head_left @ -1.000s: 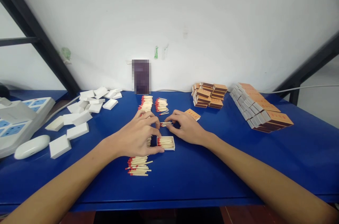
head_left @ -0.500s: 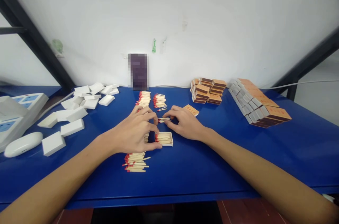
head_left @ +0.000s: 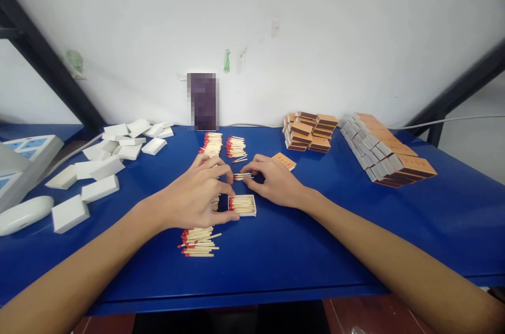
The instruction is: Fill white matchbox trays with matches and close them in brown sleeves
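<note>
A white matchbox tray (head_left: pixel 254 205) filled with red-headed matches lies on the blue table. My left hand (head_left: pixel 201 189) grips its left end, thumb at the near side and index finger near the far corner. Just beyond the tray, my right hand (head_left: pixel 274 180) closes thumb and fingers on the right end of a small bunch of matches (head_left: pixel 239 176). Loose matches (head_left: pixel 199 243) are heaped in front of my left hand, and more are partly hidden beneath it. Two further match piles, left (head_left: pixel 211 143) and right (head_left: pixel 235 148), sit beyond the hands.
White trays (head_left: pixel 100 188) are scattered on the left beside a white mouse-shaped object (head_left: pixel 26 215) and a power strip (head_left: pixel 31 165). An orange matchbox sleeve (head_left: pixel 284 160) lies past my right hand. Stacked matchboxes (head_left: pixel 310 133) and a larger row (head_left: pixel 394 150) stand right. A pixelated dark object (head_left: pixel 204 101) leans on the wall.
The view has shifted slightly, so most things appear a little further left and higher. Both hands keep nearly the same pose, at the tray and at the small bunch of matches.
</note>
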A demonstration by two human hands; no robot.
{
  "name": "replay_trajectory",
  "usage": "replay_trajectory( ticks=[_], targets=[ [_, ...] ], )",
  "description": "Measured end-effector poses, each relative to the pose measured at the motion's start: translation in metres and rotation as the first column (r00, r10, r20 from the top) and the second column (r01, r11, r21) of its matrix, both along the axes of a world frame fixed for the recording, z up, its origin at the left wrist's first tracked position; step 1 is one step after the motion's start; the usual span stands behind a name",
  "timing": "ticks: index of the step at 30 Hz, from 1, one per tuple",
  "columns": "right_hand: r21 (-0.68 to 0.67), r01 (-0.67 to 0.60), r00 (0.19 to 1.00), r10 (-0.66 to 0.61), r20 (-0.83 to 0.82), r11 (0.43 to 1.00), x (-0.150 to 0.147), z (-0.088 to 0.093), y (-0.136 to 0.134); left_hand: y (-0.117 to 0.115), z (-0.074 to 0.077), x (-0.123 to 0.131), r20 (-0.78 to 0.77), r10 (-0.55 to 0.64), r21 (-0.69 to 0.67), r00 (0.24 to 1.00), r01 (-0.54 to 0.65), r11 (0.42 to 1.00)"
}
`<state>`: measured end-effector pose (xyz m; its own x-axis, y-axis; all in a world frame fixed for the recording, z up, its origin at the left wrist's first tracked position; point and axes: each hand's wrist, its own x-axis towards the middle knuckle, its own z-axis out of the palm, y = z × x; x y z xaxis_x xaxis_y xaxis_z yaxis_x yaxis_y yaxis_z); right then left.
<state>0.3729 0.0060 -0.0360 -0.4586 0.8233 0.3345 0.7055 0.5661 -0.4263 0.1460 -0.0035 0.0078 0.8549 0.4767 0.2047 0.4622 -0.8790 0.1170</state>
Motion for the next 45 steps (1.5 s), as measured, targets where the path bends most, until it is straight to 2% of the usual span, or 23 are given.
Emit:
replay_trajectory(
  ticks=[20,34,45],
  targets=[
    [-0.007,-0.056,0.998,0.056,-0.041,0.998,0.001,-0.001,0.004,-0.002,0.001,0.0,-0.002,0.012,-0.007,1.0,-0.012,1.0],
    [-0.034,-0.02,0.998,0.018,-0.057,0.999,0.0,0.0,0.002,-0.002,0.004,0.001,-0.002,0.007,-0.025,1.0,-0.007,1.0],
    [-0.11,-0.026,1.0,0.024,-0.016,0.994,-0.003,0.013,0.001,-0.002,0.001,-0.002,0.016,0.011,-0.027,1.0,-0.01,1.0]
  ],
)
